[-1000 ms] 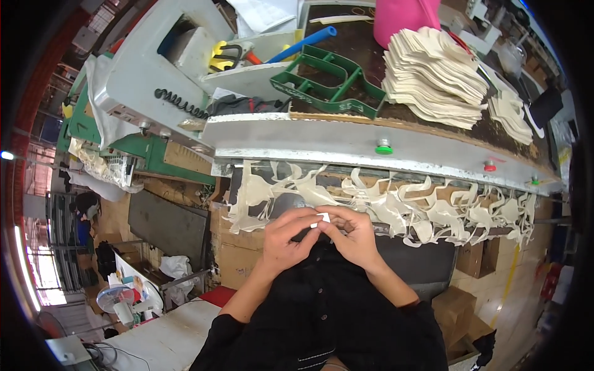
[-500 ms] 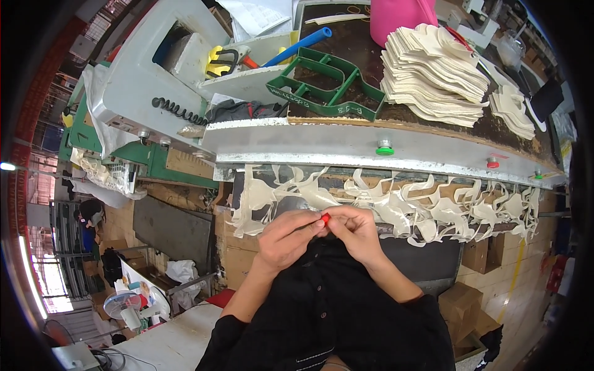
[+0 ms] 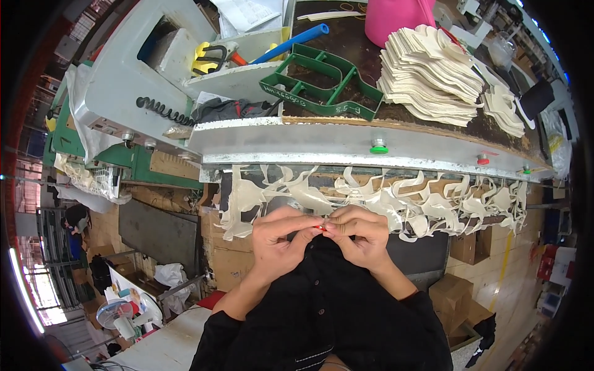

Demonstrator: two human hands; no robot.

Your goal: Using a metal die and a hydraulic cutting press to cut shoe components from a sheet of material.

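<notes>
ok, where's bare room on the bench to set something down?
Bare: dark bench top between green frame, blue handle, cream strip and pink container. Crowded: bench's right side, with tall cream stack and smaller cream pile.

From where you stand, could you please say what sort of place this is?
It looks like a cutting workshop, probably in a factory: a green cutting die lies beside a stack of cream pieces, with cream offcuts nearby.
</notes>
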